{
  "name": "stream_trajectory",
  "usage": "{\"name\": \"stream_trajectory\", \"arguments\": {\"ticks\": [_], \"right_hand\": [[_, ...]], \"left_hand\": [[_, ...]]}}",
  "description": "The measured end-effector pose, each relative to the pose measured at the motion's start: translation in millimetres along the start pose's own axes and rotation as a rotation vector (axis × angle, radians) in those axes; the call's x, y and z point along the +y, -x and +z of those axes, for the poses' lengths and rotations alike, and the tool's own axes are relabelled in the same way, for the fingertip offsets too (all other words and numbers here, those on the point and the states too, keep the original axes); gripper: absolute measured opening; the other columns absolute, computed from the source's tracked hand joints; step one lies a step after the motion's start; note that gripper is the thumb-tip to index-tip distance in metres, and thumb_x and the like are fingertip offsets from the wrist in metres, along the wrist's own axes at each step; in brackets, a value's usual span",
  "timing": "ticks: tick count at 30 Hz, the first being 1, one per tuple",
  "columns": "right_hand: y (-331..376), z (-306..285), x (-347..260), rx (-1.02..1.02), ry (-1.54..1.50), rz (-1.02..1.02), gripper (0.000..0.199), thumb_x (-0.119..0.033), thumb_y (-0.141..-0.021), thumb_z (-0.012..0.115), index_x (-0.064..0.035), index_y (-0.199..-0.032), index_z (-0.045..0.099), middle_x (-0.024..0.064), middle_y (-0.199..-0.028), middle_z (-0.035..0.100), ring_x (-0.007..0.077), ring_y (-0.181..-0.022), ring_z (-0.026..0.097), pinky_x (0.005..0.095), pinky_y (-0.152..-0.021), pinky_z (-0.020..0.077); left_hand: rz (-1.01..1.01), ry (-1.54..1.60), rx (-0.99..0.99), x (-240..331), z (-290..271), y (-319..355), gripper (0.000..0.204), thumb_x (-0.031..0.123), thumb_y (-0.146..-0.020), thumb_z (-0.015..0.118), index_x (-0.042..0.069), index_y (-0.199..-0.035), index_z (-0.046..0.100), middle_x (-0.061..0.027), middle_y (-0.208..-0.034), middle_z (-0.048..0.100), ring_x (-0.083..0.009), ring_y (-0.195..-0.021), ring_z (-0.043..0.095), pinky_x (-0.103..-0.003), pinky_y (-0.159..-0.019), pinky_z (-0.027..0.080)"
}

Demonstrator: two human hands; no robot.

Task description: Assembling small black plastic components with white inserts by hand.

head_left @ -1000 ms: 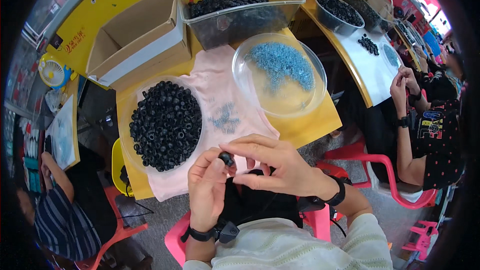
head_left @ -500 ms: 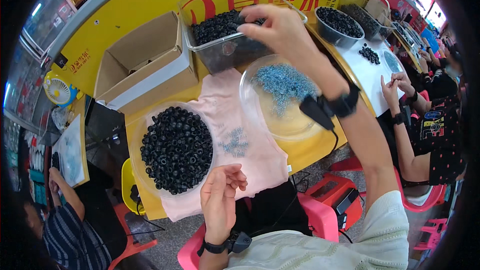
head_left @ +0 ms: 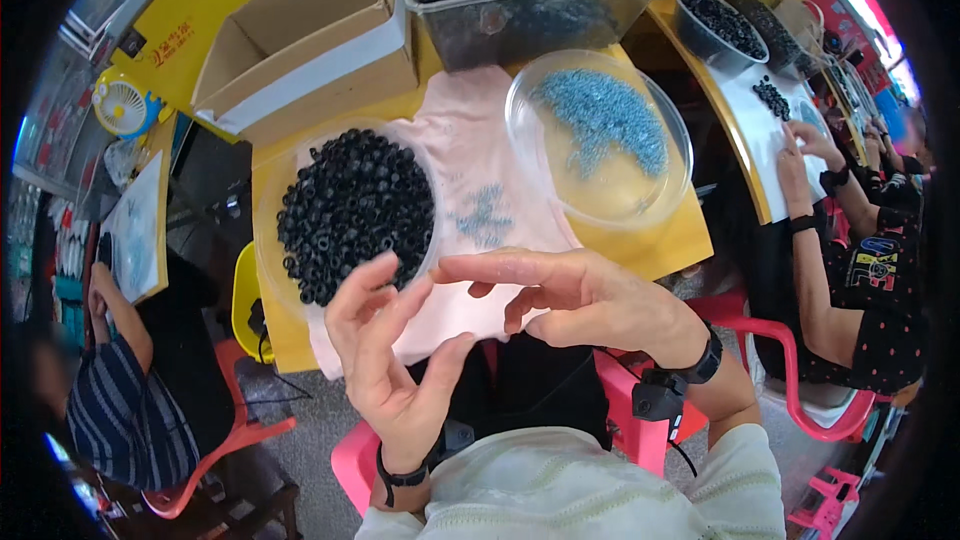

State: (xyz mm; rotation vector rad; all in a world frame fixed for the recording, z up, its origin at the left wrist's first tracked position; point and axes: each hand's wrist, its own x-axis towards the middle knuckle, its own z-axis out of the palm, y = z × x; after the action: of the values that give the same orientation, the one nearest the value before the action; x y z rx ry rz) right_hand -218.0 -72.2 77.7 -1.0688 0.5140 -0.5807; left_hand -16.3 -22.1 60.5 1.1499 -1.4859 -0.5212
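My left hand (head_left: 395,365) is raised over the near edge of a pink cloth (head_left: 470,125), thumb and fingers apart, nothing visible between them. Close against its fingertips is my right hand (head_left: 600,305), index finger stretched leftward and the other fingers curled toward the thumb. Whatever those curled fingers may hold is hidden. Beyond the hands, a round clear tray on the left holds many small black ring-like pieces (head_left: 355,210). A small scatter of blue-grey pieces (head_left: 482,218) lies on the cloth. Many more blue-grey pieces (head_left: 610,110) fill part of a round clear tray (head_left: 685,175) on the right.
Behind the trays stand an open cardboard box (head_left: 330,50) and a clear bin (head_left: 520,30) of black pieces. A neighbouring table at right holds a bowl (head_left: 720,30) of black parts, with a person (head_left: 860,280) working there. Another person (head_left: 135,400) sits at left.
My right hand has come back from over the clear bin to meet my left hand. My left hand has risen slightly and spread its fingers. The view has shifted nearer.
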Motion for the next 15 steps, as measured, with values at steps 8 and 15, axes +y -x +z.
{"name": "stream_trajectory", "arguments": {"ticks": [8, 15], "right_hand": [[9, 18, 22, -0.12, 0.082, -0.155, 0.069, 0.005, -0.08, 0.049, -0.0086, -0.147, 0.042, 0.0055, -0.146, 0.043, 0.0108, -0.098, 0.051, 0.0246, -0.088, 0.0448], [19, 31, 27, -0.068, 0.277, -0.158, 0.063, 0.002, -0.083, 0.053, -0.0093, -0.144, 0.045, 0.0094, -0.13, 0.051, 0.0124, -0.095, 0.053, 0.024, -0.082, 0.0469]], "left_hand": [[-0.253, 0.368, -0.143, 6, 0, 11, 0.047, 0.004, -0.069, 0.083, 0.003, -0.112, 0.065, -0.0113, -0.117, 0.057, -0.0204, -0.109, 0.055, -0.032, -0.091, 0.044], [-0.29, 0.456, -0.094, 15, -2, 19, 0.023, -0.001, -0.085, 0.071, -0.003, -0.107, 0.065, -0.0089, -0.107, 0.06, -0.0128, -0.091, 0.06, -0.024, -0.08, 0.049]]}}
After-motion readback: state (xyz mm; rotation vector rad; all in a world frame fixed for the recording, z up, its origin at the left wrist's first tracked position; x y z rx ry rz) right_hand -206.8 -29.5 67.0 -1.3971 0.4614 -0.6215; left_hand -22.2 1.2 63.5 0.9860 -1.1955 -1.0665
